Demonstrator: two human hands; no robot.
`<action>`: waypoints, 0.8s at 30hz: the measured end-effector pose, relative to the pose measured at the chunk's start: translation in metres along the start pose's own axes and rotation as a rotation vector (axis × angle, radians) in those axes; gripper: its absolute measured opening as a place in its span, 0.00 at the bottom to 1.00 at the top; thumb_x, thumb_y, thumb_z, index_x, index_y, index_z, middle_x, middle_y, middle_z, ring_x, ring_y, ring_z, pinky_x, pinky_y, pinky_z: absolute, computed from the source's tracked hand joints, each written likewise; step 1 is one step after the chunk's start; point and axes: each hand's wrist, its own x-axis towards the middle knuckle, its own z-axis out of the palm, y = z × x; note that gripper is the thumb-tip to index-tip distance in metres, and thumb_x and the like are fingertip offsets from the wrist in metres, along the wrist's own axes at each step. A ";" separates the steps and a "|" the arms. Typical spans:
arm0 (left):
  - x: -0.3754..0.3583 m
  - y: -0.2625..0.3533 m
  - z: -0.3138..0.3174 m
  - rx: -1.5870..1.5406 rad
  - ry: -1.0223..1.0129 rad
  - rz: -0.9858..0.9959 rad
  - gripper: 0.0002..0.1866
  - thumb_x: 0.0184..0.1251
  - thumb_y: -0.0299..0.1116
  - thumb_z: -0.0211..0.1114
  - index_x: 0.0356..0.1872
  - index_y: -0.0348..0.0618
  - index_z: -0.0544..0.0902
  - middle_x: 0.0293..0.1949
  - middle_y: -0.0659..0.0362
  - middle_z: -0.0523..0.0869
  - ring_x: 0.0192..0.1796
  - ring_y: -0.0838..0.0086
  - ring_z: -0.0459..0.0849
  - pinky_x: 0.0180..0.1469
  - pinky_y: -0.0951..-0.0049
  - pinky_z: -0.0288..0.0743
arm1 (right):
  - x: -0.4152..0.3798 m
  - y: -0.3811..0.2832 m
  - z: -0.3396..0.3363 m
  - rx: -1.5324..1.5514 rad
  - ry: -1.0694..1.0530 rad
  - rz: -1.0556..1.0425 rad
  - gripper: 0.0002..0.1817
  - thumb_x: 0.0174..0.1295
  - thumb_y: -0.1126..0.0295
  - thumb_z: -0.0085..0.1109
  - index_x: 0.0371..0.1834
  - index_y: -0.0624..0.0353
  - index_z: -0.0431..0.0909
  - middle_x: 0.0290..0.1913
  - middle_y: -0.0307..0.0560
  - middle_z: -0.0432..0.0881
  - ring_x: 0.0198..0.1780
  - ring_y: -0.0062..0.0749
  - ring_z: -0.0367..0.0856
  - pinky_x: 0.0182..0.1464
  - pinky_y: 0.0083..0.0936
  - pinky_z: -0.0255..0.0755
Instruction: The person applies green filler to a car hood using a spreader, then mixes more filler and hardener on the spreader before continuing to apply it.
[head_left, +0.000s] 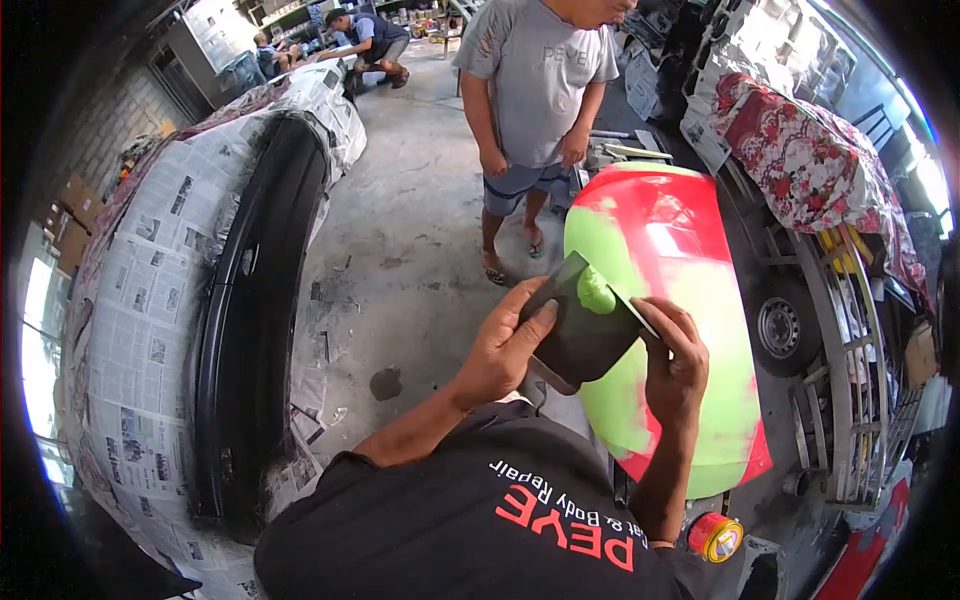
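Observation:
My left hand [510, 340] grips a dark flat mixing board [585, 340] by its left side, thumb on top. A lump of bright green body filler [596, 291] sits near the board's far edge. At the right edge of the board, my right hand [677, 355] pinches a thin flat spreader [644, 315], seen almost edge-on. Below and beyond both hands lies a red car panel [690, 215], widely coated with smoothed light green filler. My fingers hide part of the board and most of the spreader.
A person in a grey shirt [545, 90] stands beyond the panel. A newspaper-masked car with a black side [265, 290] runs along the left. A can [715, 537] stands low right, near a wheel [785, 325] and metal frame. Another person crouches at the back [380, 45].

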 end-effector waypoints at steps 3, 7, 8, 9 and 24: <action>0.000 0.005 0.000 -0.065 0.037 0.018 0.20 0.87 0.35 0.53 0.72 0.39 0.70 0.59 0.60 0.83 0.59 0.81 0.79 0.63 0.77 0.75 | -0.005 0.008 -0.005 0.053 -0.034 0.205 0.17 0.69 0.83 0.57 0.56 0.59 0.87 0.56 0.53 0.86 0.56 0.40 0.85 0.58 0.32 0.77; 0.010 -0.005 0.005 -0.274 0.128 -0.019 0.19 0.88 0.34 0.51 0.72 0.42 0.70 0.60 0.61 0.82 0.60 0.79 0.79 0.66 0.74 0.74 | -0.025 0.042 0.015 0.587 0.245 0.292 0.17 0.74 0.80 0.54 0.64 0.64 0.79 0.58 0.51 0.85 0.57 0.36 0.85 0.59 0.33 0.79; 0.014 -0.011 0.006 -0.274 0.124 -0.013 0.19 0.88 0.34 0.51 0.72 0.42 0.70 0.60 0.61 0.82 0.60 0.79 0.79 0.66 0.74 0.74 | -0.029 0.041 0.023 1.042 0.400 0.395 0.19 0.76 0.79 0.53 0.68 0.65 0.76 0.59 0.51 0.85 0.59 0.36 0.85 0.61 0.35 0.80; 0.015 -0.020 0.008 -0.188 0.163 -0.033 0.18 0.88 0.35 0.50 0.71 0.42 0.70 0.60 0.61 0.82 0.60 0.79 0.79 0.65 0.75 0.74 | -0.032 0.035 0.027 1.103 0.398 0.460 0.22 0.75 0.80 0.52 0.72 0.63 0.70 0.61 0.52 0.83 0.62 0.37 0.84 0.63 0.38 0.81; 0.110 -0.049 -0.104 0.508 0.159 -0.055 0.15 0.81 0.41 0.66 0.40 0.37 0.83 0.27 0.70 0.80 0.31 0.87 0.75 0.35 0.81 0.72 | 0.017 0.058 0.086 1.167 0.455 0.564 0.31 0.64 0.88 0.58 0.71 0.59 0.68 0.60 0.50 0.82 0.56 0.36 0.86 0.60 0.33 0.82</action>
